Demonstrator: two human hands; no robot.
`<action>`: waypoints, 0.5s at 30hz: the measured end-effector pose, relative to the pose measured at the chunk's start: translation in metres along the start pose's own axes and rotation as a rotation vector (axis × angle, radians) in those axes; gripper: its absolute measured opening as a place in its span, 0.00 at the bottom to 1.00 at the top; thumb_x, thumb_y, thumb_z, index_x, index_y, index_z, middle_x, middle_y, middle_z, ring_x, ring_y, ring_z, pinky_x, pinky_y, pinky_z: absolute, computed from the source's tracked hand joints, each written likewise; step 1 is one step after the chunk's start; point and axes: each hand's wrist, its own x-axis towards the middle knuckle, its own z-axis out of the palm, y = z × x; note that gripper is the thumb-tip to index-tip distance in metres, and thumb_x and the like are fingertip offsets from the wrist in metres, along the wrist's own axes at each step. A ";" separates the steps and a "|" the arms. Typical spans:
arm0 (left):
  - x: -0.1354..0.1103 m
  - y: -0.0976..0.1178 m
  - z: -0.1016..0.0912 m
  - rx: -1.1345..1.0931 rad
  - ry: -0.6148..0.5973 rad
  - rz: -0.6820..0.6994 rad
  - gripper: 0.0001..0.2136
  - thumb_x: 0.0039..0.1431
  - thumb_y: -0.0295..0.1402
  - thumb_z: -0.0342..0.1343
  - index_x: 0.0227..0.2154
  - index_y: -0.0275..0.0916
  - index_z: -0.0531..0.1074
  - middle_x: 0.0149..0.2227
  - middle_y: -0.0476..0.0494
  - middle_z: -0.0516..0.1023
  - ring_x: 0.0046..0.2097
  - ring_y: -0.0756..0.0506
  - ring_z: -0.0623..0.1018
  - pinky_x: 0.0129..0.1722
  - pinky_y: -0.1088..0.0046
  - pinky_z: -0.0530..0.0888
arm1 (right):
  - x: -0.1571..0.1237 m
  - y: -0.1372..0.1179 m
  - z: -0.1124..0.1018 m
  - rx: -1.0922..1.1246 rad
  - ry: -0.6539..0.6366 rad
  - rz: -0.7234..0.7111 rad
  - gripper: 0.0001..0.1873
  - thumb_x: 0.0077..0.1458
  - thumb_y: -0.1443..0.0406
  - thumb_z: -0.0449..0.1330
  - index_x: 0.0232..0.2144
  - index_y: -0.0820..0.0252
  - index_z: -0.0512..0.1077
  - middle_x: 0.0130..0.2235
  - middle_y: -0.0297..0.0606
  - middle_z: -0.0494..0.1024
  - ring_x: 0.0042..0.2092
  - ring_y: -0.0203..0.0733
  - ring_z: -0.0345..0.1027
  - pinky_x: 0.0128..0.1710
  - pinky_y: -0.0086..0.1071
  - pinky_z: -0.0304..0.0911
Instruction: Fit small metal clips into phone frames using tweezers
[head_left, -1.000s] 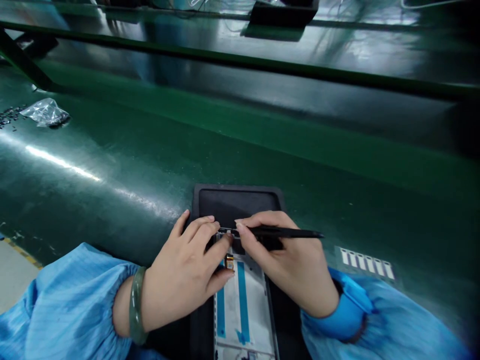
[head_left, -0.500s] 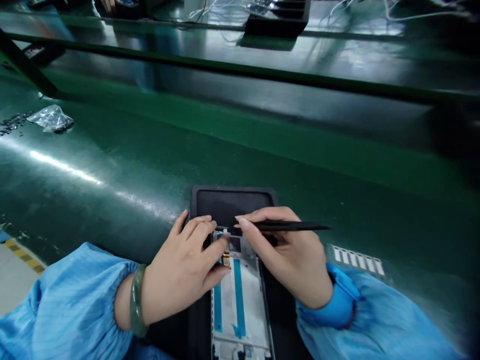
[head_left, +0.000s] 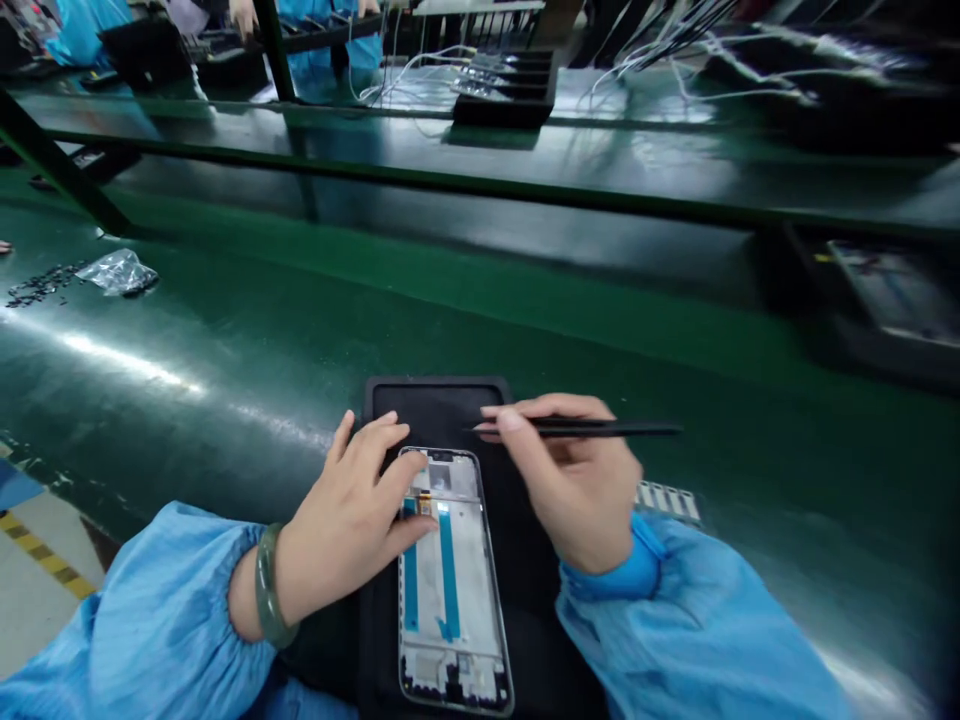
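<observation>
An opened phone frame [head_left: 480, 580], silvery inside with two blue adhesive strips [head_left: 449, 575], lies lengthwise on a black tray [head_left: 442, 410]. My left hand [head_left: 341, 535] rests over its upper left side, fingers spread, index finger and thumb touching the frame near a small orange flex cable [head_left: 425, 504]. In my right hand [head_left: 581, 490], thumb and fingers pinch black tweezers [head_left: 600, 428], held level. Their tip points left, above the tray and to the upper right of the frame, apart from it.
A strip of white pieces [head_left: 669, 500] lies beside my right sleeve. On the left, a clear plastic bag [head_left: 120, 272] sits near scattered small black parts [head_left: 45, 287]. A black tray [head_left: 840, 290] stands at right. Cables [head_left: 637, 60], a divided black box [head_left: 510, 105] and other people are beyond.
The tweezers have lifted away from the frame's top edge, to the right. The camera view has tilted up, showing more of the background. My left hand stays on the frame.
</observation>
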 end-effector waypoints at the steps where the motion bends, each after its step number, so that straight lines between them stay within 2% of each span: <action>1: 0.002 0.006 0.000 -0.009 0.046 0.034 0.14 0.60 0.36 0.53 0.46 0.35 0.65 0.51 0.34 0.66 0.58 0.36 0.62 0.58 0.43 0.54 | 0.004 -0.001 -0.005 0.075 0.095 0.034 0.08 0.53 0.63 0.63 0.33 0.57 0.67 0.30 0.32 0.75 0.32 0.39 0.74 0.31 0.32 0.72; 3: 0.009 0.021 0.004 -0.040 0.068 0.161 0.13 0.61 0.39 0.51 0.41 0.35 0.67 0.44 0.38 0.70 0.51 0.38 0.68 0.55 0.48 0.61 | 0.013 -0.003 -0.016 0.172 0.228 0.040 0.09 0.52 0.62 0.63 0.33 0.58 0.66 0.28 0.31 0.75 0.31 0.40 0.74 0.31 0.33 0.72; 5: 0.019 0.040 0.014 -0.026 0.033 0.255 0.18 0.61 0.47 0.48 0.33 0.35 0.69 0.34 0.42 0.71 0.38 0.42 0.71 0.44 0.57 0.70 | 0.021 -0.004 -0.030 0.199 0.291 0.005 0.08 0.54 0.61 0.61 0.32 0.59 0.66 0.27 0.32 0.75 0.29 0.39 0.73 0.29 0.33 0.71; 6: 0.025 0.049 0.022 0.022 0.010 0.259 0.22 0.60 0.51 0.46 0.29 0.35 0.69 0.30 0.43 0.70 0.34 0.43 0.70 0.38 0.59 0.71 | 0.025 -0.004 -0.038 0.177 0.302 -0.013 0.08 0.55 0.61 0.58 0.32 0.59 0.65 0.28 0.34 0.76 0.28 0.39 0.73 0.29 0.33 0.71; 8: 0.038 0.066 0.037 0.165 -0.016 0.173 0.28 0.56 0.58 0.44 0.24 0.34 0.70 0.26 0.42 0.68 0.32 0.42 0.69 0.34 0.59 0.70 | 0.032 -0.002 -0.056 -0.062 0.275 -0.030 0.08 0.59 0.61 0.50 0.32 0.59 0.64 0.34 0.38 0.76 0.31 0.39 0.73 0.31 0.34 0.70; 10: 0.049 0.081 0.048 0.278 -0.072 0.066 0.29 0.53 0.59 0.47 0.25 0.32 0.71 0.26 0.40 0.68 0.32 0.40 0.69 0.33 0.58 0.69 | 0.041 0.005 -0.078 -0.483 0.200 0.001 0.10 0.59 0.64 0.45 0.34 0.59 0.65 0.41 0.41 0.76 0.36 0.40 0.73 0.35 0.35 0.69; 11: 0.052 0.086 0.051 0.310 -0.113 0.026 0.28 0.52 0.57 0.49 0.26 0.31 0.72 0.27 0.39 0.69 0.33 0.39 0.69 0.33 0.58 0.69 | 0.047 0.009 -0.091 -0.655 0.165 0.032 0.10 0.57 0.65 0.47 0.36 0.58 0.67 0.43 0.41 0.75 0.38 0.42 0.72 0.37 0.36 0.67; 13: 0.057 0.092 0.052 0.333 -0.186 -0.018 0.23 0.52 0.51 0.53 0.29 0.30 0.72 0.28 0.37 0.69 0.33 0.38 0.69 0.33 0.58 0.69 | 0.062 0.022 -0.123 -0.860 0.160 0.089 0.11 0.52 0.66 0.52 0.36 0.60 0.72 0.42 0.44 0.76 0.45 0.50 0.69 0.45 0.42 0.62; 15: 0.061 0.091 0.048 0.340 -0.252 -0.014 0.17 0.54 0.43 0.53 0.31 0.30 0.72 0.29 0.36 0.70 0.34 0.37 0.70 0.33 0.58 0.69 | 0.081 0.039 -0.160 -1.038 0.207 0.171 0.17 0.53 0.66 0.52 0.44 0.65 0.72 0.51 0.55 0.69 0.52 0.59 0.63 0.48 0.48 0.56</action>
